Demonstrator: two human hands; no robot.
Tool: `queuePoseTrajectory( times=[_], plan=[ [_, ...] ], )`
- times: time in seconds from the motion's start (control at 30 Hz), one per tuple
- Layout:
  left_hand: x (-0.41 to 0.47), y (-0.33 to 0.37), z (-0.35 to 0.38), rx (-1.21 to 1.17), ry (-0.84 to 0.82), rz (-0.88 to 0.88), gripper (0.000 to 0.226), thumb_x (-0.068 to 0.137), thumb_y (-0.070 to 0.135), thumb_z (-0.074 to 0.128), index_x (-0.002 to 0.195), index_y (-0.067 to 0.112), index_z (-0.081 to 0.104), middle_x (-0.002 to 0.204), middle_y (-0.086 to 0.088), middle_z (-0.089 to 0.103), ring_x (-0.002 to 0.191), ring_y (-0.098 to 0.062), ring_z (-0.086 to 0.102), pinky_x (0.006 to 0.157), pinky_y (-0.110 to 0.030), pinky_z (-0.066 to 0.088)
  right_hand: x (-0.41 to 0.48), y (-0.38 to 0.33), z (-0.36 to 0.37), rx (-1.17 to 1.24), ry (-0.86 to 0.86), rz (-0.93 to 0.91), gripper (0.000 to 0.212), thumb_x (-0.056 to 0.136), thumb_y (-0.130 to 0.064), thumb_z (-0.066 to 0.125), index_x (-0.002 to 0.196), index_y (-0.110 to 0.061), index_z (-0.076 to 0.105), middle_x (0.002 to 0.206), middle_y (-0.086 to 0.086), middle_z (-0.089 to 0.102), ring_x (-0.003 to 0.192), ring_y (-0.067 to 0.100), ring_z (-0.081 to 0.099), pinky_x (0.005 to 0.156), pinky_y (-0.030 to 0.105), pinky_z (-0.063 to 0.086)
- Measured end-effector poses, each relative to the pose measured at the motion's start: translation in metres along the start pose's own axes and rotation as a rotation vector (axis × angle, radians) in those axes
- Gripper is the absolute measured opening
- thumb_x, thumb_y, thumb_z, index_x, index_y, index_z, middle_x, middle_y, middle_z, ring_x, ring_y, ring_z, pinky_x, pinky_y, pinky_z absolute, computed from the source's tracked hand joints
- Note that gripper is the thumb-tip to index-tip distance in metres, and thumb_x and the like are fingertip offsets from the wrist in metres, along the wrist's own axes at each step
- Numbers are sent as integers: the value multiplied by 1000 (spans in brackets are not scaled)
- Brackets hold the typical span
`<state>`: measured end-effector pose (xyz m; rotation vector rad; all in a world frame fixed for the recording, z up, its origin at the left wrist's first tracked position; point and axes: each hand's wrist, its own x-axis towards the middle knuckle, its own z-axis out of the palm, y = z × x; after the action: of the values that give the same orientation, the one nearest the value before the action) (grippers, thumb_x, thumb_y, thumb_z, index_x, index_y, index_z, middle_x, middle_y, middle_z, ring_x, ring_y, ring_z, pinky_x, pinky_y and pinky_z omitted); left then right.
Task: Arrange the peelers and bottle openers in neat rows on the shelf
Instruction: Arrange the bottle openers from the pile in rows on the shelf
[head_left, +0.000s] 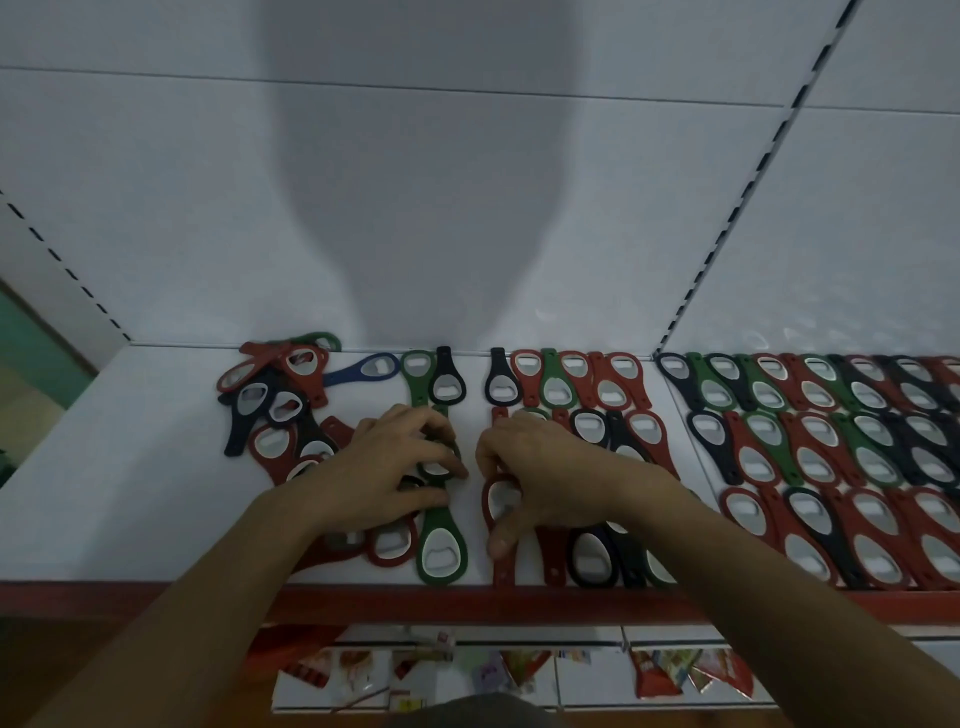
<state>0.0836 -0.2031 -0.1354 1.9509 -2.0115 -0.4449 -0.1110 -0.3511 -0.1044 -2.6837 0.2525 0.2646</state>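
- The left hand (400, 467) lies palm down on the shelf (130, 467). Its fingers curl round the held green opener (438, 472).
- The held green opener's round end peeks out between the fingers. I cannot tell which way its handle points.
- The right hand (545, 467) is just to the right, close to the left hand but not touching it. It grips the red opener (488, 501), with the thumb pressed on it.
- The red opener lies long way near to far. Its round end is far and its thin end points near.
- The near green opener (441, 551) lies just in front of the left hand, long way near to far, round end near.
- A messy pile (275, 395) of openers sits to the left, pointing every which way.
- The blue opener (363, 370) lies sideways behind the pile, round end to the right.
- A back row (561, 379) stands side by side by the wall.
- Neat rows (831, 441) fill the right side, each opener a bit slanted.
- The shelf has a red edge (571, 603) in front.
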Motion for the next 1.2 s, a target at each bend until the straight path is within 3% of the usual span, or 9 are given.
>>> queuePoseTrajectory(
  times=[0.23,0.37,0.47,0.63,0.73,0.87,0.97,1.07,1.2],
  plan=[
    [-1,4,0,8,52,-16,27,94,34,72,121,37,69,128,14,52,122,-7,43,101,-43,40,-20,-2,-24,517,317,-82,31,80,-17,84,75,-32,58,66,-14,62,58,3,59,56,15,45],
    [1,16,1,-126,195,-16,17,99,26,65,112,35,69,105,21,60,100,3,56,85,-21,46,-27,-18,-6,160,240,-195,31,77,-33,85,84,-36,55,78,-14,57,73,4,57,61,17,48],
    [0,24,2,-145,128,33,14,98,27,66,111,30,71,100,23,60,93,2,60,80,-21,51,-30,-16,6,231,69,-167,38,71,-48,86,95,-35,59,89,-11,60,78,8,58,68,29,55],
    [-5,35,11,-133,32,104,32,94,51,61,121,34,68,115,22,55,106,1,55,89,-22,48,-44,8,-2,472,159,-105,45,69,-39,90,105,-32,66,102,-16,67,92,6,65,78,21,54],
    [-6,41,18,-125,76,105,22,94,42,61,111,30,69,108,17,57,100,-2,55,86,-31,52,-42,2,12,432,108,-122,40,71,-36,90,102,-32,66,99,-15,66,91,7,66,78,24,57],
    [-7,41,24,-77,158,80,14,96,33,62,106,29,70,105,21,56,101,0,54,88,-33,52,-42,8,24,526,436,-90,8,90,-35,69,90,-28,66,88,-12,67,83,11,66,72,22,56],
    [-5,51,26,-105,126,117,32,98,50,57,123,34,68,122,23,55,116,3,49,98,-26,45,-39,27,21,623,718,121,13,94,-27,66,84,-22,64,78,-4,64,74,14,62,68,29,55],
    [-4,61,33,-45,42,190,38,100,52,55,132,35,65,135,20,51,125,1,45,103,-32,42,-36,41,25,556,733,210,13,95,-20,67,83,-18,63,76,-4,62,75,15,61,67,27,53],
    [-8,57,31,-13,68,180,29,94,46,67,118,31,74,129,16,58,122,0,49,102,-33,46,-38,41,30,464,687,210,12,95,-22,66,84,-27,63,80,-14,65,78,5,63,68,14,51]
  ],
)
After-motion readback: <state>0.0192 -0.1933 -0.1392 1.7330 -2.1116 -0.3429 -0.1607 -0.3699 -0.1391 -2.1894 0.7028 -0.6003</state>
